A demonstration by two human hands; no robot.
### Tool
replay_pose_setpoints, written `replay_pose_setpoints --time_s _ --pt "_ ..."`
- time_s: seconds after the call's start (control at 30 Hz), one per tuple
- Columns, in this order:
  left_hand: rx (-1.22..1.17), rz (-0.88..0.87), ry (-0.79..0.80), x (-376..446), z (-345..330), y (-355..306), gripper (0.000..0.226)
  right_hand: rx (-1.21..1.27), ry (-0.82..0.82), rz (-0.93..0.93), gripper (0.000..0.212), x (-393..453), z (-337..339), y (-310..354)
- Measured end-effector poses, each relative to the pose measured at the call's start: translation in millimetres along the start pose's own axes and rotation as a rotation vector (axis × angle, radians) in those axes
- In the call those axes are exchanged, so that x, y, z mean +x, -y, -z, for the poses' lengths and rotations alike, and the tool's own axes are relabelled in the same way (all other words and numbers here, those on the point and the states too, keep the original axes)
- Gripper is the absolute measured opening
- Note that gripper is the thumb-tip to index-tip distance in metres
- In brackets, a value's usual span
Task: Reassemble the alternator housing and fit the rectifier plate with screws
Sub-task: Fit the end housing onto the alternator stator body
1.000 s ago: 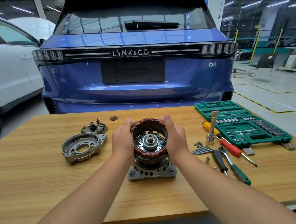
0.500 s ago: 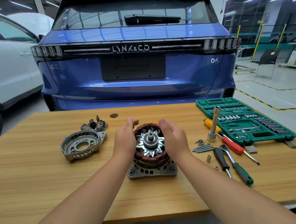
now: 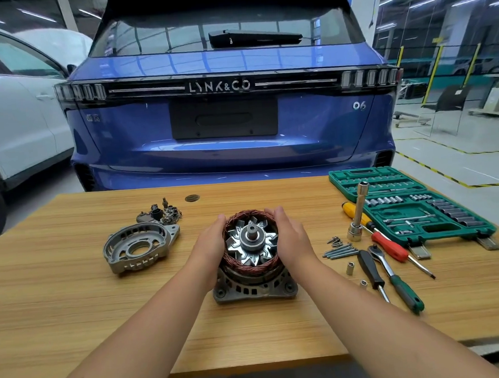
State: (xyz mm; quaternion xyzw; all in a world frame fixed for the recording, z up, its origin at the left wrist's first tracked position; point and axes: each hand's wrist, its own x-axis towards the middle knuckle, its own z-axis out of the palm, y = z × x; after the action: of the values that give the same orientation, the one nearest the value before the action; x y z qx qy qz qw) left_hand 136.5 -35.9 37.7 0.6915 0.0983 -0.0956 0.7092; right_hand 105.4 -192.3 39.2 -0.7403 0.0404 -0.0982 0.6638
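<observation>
Head view: green socket case lies open, sockets in slots; left hand and right hand cup the copper stator; rear housing lies left.

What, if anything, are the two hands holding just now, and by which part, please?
Both hands hold the copper-wound stator ring by its outer sides: the left hand on its left flank, the right hand on its right, above the lower housing.

Wooden table, blue car behind, white car left, grey floor with yellow-black tape, ceiling strip lights
</observation>
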Motion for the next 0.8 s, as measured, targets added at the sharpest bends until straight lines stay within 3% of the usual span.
replay_pose_setpoints --time_s 0.1,0.4,0.53,0.67,0.8 --pt "0.015 0.011 0.003 3 1 0 0.063 0.032 -0.035 -0.045 0.042 4 0 -2" --pt "-0.005 -0.042 -0.026 8 0 7 0.058 0.189 -0.073 -0.185 0.041 11 4 -17" --pt "0.018 -0.024 -0.050 8 0 11 0.066 0.217 -0.069 -0.188 0.040 8 -1 -25" --pt "0.011 -0.053 -0.069 8 -1 14 0.051 0.186 -0.098 -0.144 0.032 8 -1 -25" --pt "0.034 -0.068 -0.087 12 1 15 0.066 0.143 -0.117 -0.096 0.033 8 0 -25"
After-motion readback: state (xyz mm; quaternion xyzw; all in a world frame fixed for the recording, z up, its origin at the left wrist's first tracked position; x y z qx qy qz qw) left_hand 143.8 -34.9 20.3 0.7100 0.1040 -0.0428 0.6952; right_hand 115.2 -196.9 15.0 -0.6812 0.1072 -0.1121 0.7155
